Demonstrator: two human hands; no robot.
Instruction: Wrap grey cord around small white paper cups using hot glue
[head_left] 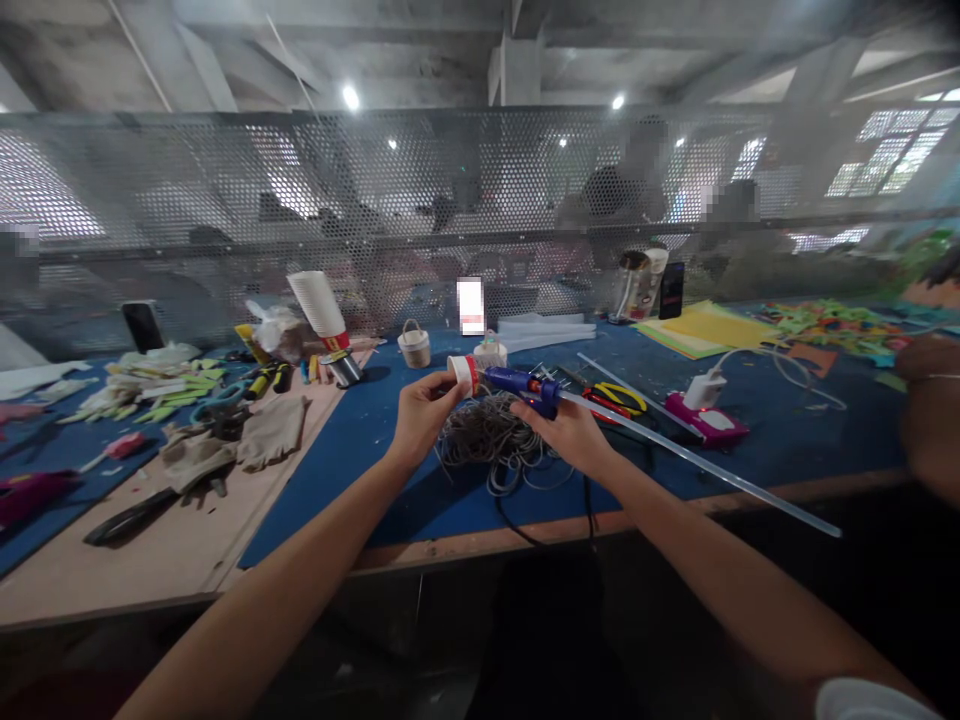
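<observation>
My left hand (424, 408) is closed around a small white paper cup (463, 373) with a red band, held on its side above the blue table mat (375, 440). My right hand (566, 430) grips a blue hot glue gun (525, 386) whose nozzle points left at the cup. A long clear glue stick (697, 462) sticks out of the back of the gun toward the right. A black cord hangs from the gun over the table edge. Under both hands lies a tangled bundle of grey string (491, 440).
A stack of paper cups (321, 308), small white baskets (414, 345), gloves (247, 435), pliers and green scraps lie to the left. Scissors (619, 398), a pink power strip (709, 420), yellow paper sheets (705, 325) and another person's arm (930, 400) are on the right. A perforated screen (480, 200) backs the table.
</observation>
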